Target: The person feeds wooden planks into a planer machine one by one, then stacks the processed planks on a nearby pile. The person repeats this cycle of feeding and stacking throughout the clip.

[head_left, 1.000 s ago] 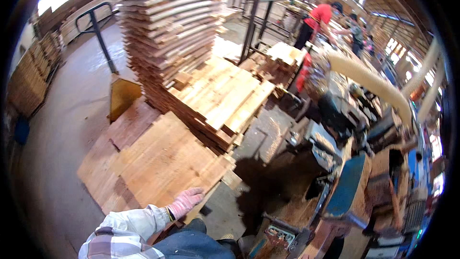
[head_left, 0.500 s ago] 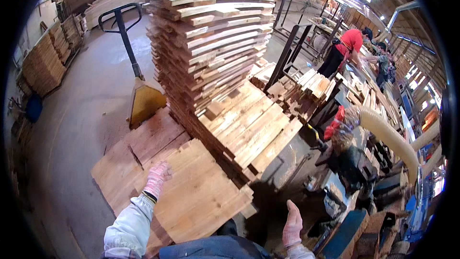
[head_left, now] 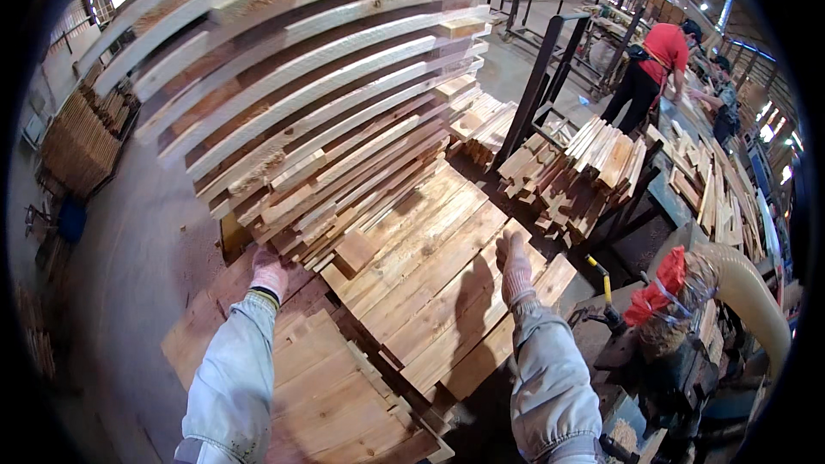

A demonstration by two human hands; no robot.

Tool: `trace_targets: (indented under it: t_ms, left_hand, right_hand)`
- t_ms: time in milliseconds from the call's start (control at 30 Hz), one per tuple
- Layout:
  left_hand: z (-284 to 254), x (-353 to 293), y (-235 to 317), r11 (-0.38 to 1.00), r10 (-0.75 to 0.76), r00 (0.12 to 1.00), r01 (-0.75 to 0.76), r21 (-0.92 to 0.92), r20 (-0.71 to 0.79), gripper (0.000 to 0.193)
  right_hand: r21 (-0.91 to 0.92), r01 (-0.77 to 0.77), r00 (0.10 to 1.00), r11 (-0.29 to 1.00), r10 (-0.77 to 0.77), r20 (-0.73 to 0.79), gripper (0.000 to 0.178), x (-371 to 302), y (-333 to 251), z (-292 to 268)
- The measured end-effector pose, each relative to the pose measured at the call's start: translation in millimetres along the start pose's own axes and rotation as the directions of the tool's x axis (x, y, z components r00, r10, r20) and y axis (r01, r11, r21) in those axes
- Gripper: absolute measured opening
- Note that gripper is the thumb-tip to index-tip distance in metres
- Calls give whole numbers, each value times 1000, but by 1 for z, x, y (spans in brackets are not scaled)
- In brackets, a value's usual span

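A tall stack of wooden boards [head_left: 344, 60] rises ahead, laid in stepped layers with their ends showing. My left hand [head_left: 269, 273], in a pinkish work glove, is at the stack's near lower left corner. Its fingertips are lost against the wood, so I cannot tell whether they grip a board. My right hand [head_left: 514, 262], also gloved, hovers over the right side of a lower pile of planks [head_left: 430, 245] with its fingers stretched out, holding nothing. A small wood block [head_left: 354, 251] lies on that pile beside the tall stack.
Wide wooden panels [head_left: 318, 369] lie in front of me. At right are a black metal frame [head_left: 537, 90], bundled wood strips [head_left: 593, 159], and a machine with a beige hose [head_left: 752, 292] and red wrap [head_left: 657, 288]. A person in a red shirt [head_left: 662, 51] bends over a bench.
My view has moved nearer to the tall stack. The left hand has gone from above the panels to the stack's corner; the right has risen from low down to over the planks.
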State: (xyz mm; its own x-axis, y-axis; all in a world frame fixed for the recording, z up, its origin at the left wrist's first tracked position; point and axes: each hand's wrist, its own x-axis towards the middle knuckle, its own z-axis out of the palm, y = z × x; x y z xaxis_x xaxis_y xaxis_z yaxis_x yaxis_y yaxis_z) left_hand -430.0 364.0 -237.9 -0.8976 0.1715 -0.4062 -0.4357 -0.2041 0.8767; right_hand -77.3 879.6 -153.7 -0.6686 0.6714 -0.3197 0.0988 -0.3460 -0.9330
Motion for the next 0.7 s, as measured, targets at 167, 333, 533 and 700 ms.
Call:
trace_targets:
  t_ms: [167, 333, 533, 700]
  left_hand:
    - [-11, 16, -30, -62, -38, 995, -97, 993, 95, 51]
    - [26, -21, 13, -705, -131, 966, -250, 663, 224, 42]
    - [95, -125, 103, -680, 725, 687, 725, -105, 49, 41]
    - [50, -134, 103, -76, 725, 80, 996, -36, 684, 32]
  right_hand:
    - [-75, -72, 991, 995, 80, 111, 94, 82, -74, 36]
    - [59, 83, 995, 995, -86, 53, 89, 142, -127, 68]
    - [-310, 347, 933, 885, -358, 22, 42, 159, -217, 129]
    - [-749, 581, 782, 319, -476, 404, 36, 164, -215, 139]
